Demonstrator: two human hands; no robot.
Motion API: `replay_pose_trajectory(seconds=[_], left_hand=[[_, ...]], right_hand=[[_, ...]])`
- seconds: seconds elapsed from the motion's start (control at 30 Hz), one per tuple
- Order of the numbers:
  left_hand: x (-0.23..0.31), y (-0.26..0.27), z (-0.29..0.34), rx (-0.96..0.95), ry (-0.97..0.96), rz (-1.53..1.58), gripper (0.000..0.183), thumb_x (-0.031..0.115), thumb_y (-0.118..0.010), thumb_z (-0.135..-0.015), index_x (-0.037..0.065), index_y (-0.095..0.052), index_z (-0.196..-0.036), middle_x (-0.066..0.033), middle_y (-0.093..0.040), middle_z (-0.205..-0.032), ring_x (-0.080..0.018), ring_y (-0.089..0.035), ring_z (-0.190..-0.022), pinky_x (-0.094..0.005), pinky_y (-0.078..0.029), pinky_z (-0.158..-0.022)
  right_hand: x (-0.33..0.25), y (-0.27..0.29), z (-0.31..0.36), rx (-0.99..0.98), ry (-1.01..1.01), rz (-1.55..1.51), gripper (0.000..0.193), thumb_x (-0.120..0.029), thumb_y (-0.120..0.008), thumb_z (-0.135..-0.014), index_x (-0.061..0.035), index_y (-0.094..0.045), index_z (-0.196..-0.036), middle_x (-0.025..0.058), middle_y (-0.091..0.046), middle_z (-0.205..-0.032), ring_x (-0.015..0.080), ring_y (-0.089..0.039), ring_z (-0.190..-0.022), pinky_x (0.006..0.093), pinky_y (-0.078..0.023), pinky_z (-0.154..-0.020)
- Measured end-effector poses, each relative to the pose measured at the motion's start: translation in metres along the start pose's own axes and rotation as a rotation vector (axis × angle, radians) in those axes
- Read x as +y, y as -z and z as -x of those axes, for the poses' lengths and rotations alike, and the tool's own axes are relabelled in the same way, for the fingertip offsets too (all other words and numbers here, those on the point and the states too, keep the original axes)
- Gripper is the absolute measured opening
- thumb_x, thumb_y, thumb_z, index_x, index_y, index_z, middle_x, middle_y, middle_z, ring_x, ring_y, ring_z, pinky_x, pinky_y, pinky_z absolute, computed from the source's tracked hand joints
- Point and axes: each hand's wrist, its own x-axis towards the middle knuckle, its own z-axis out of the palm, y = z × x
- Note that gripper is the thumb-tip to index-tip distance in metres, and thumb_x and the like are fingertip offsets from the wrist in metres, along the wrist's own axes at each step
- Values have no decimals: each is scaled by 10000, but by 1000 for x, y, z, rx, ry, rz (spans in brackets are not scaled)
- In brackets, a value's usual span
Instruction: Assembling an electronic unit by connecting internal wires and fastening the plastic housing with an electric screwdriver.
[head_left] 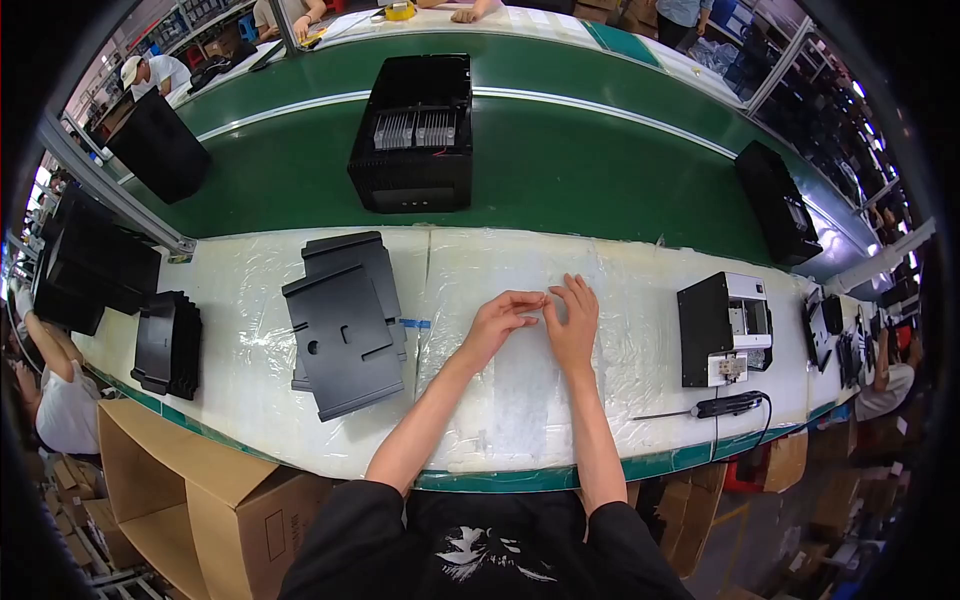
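Observation:
Above the middle of the white plastic-covered worktop (460, 420), my left hand (500, 322) and my right hand (573, 325) come together at the fingertips. A gap shows between the left thumb and forefinger. On the right hand the fingers stretch forward, with the thumb tip at the left fingertips. No object can be made out between them. Left of my hands lie stacked black molded panels (345, 340) with cut-outs. To the right stand a black-and-white boxy device (725, 330) and, nearer me, a black electric screwdriver (728, 404) with a long bit and cord.
Beyond the worktop runs a green conveyor (580, 160) carrying an open black case (415, 180) with metal heat sinks. More black housings (168, 345) stand at the left end. A cardboard box (190, 480) sits below the front edge. Other people work across and beside the line.

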Motion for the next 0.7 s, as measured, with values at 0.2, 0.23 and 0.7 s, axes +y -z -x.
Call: replay_pose_trajectory(seconds=[0.2, 0.23, 0.7], left_hand=[[-4, 1, 0, -9, -35, 0, 415, -26, -437, -775, -35, -519, -1182, -145, -529, -1266, -216, -493, -1196, -347, -415, -972], [-5, 1, 0, 12, -39, 10, 412, -28, -442, -774, -39, -520, -1178, -143, -530, -1264, -217, -499, -1187, -349, -415, -975], [34, -48, 39, -72, -120, -1368, 410, 83, -527, -768, -27, -519, -1163, -192, -512, -1214, -328, -496, -1128, -380, -404, -964]], right_hand=[[1, 0, -1, 26, 1, -15, 180, -160, -623, -806, -58, -638, -954, 146, -570, -1214, 313, -451, -1228, 447, -292, -1051], [1, -1, -1, 37, 3, -32, 179, -162, -631, -799, -53, -639, -940, 155, -573, -1205, 322, -453, -1222, 454, -295, -1044], [6, -4, 1, 83, 6, -66, 160, -133, -620, -783, -61, -636, -925, 149, -584, -1190, 323, -470, -1203, 450, -301, -1048]])
